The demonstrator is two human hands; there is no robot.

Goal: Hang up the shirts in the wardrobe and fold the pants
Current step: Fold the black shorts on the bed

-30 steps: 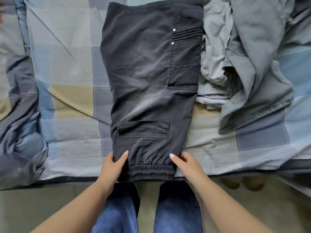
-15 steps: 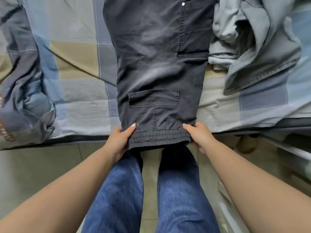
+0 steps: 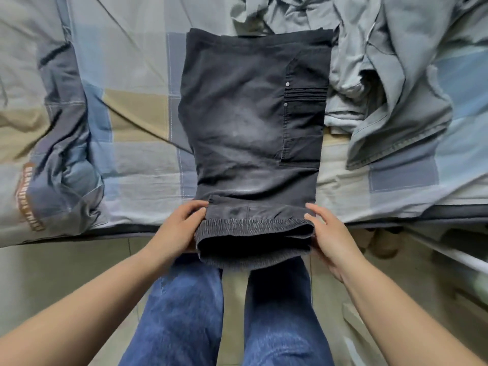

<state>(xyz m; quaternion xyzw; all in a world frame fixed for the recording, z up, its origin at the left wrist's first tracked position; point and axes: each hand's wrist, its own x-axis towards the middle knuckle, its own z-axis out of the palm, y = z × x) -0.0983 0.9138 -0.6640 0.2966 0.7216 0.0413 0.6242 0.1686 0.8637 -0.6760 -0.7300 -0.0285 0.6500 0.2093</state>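
Note:
Dark grey cargo pants (image 3: 253, 122) lie lengthwise on the bed, folded leg on leg, with the elastic cuffs at the near edge. My left hand (image 3: 178, 228) grips the left side of the cuff end, and my right hand (image 3: 328, 236) grips the right side. The cuff end (image 3: 253, 233) is lifted and curled back over the fabric, starting a fold. A heap of pale grey-green garments (image 3: 390, 83) lies on the bed just right of the pants, touching their edge.
The bed has a checked blue, beige and grey sheet (image 3: 132, 117). A crumpled blue-grey garment with orange lettering (image 3: 60, 165) lies at the left. My legs in blue jeans (image 3: 227, 313) stand against the bed edge. A white rail (image 3: 454, 257) runs at the right.
Both hands went from resting beside the cuffs to gripping them, and the cuff end has been raised off the bed edge and turned up toward the waist.

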